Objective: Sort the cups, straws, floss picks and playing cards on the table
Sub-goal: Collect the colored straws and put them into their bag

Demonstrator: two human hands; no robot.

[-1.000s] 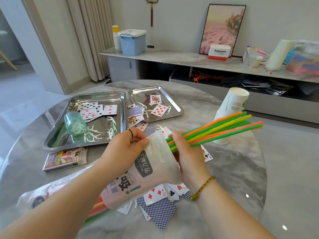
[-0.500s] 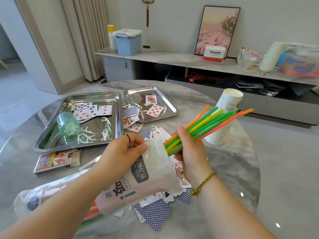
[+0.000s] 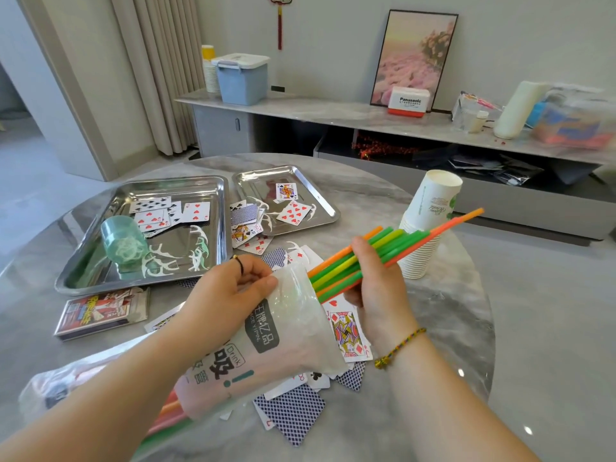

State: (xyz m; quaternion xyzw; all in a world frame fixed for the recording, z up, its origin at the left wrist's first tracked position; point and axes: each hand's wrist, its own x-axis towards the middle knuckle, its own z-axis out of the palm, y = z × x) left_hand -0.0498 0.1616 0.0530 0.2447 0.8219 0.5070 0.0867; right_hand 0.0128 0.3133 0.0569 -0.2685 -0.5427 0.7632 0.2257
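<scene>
Over the last second the straws [image 3: 400,243] have swung from near level to slanting up toward two o'clock. The right hand [image 3: 376,288] grips the bundle low down. The left hand [image 3: 230,291] pinches the lip of the plastic bag [image 3: 276,331], holding its mouth toward the near ends. To do this well, keep the bundle tight, line it up with the bag toward seven o'clock, and keep the lip lifted. The cups [image 3: 430,225] stand at two o'clock, and the tray [image 3: 80,275] with floss picks [image 3: 160,258] lies at ten. Whether the tips are inside yet is veiled by film, and the bag's lower end is blurred.
</scene>
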